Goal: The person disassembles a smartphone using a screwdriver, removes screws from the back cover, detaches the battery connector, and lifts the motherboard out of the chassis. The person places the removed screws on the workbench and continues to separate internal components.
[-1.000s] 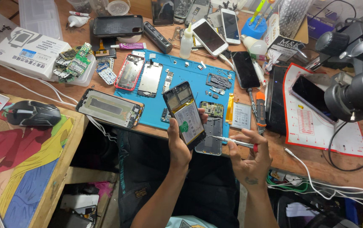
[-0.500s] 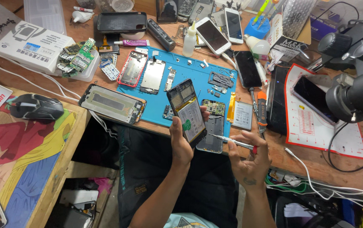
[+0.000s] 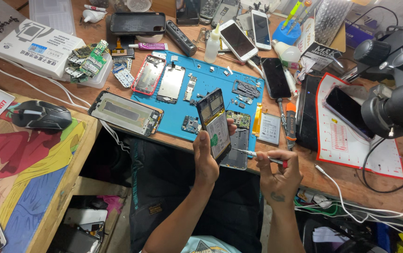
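Now, L hand [image 3: 206, 157]: grips opened phone [image 3: 214, 122], same tilt as before
R hand [image 3: 278, 174]: fingers pinch screwdriver [image 3: 260, 155], tip now touching phone edge
Change: barely any, work over blue mat [image 3: 196, 89]

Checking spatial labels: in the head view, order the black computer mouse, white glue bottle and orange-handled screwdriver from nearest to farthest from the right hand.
1. Orange-handled screwdriver, just above the right hand.
2. White glue bottle, up the bench, leftward.
3. Black computer mouse, far left.

Bright, even, soft overhead light across the blue mat [image 3: 196, 100]; short, faint shadows beneath parts on it. Mild glare on phone screens beyond the mat. Sharp at the mat, blurred and bulky at the microscope [image 3: 393, 89] right of it. Dim below its near edge. Wide-angle bending toward corners.
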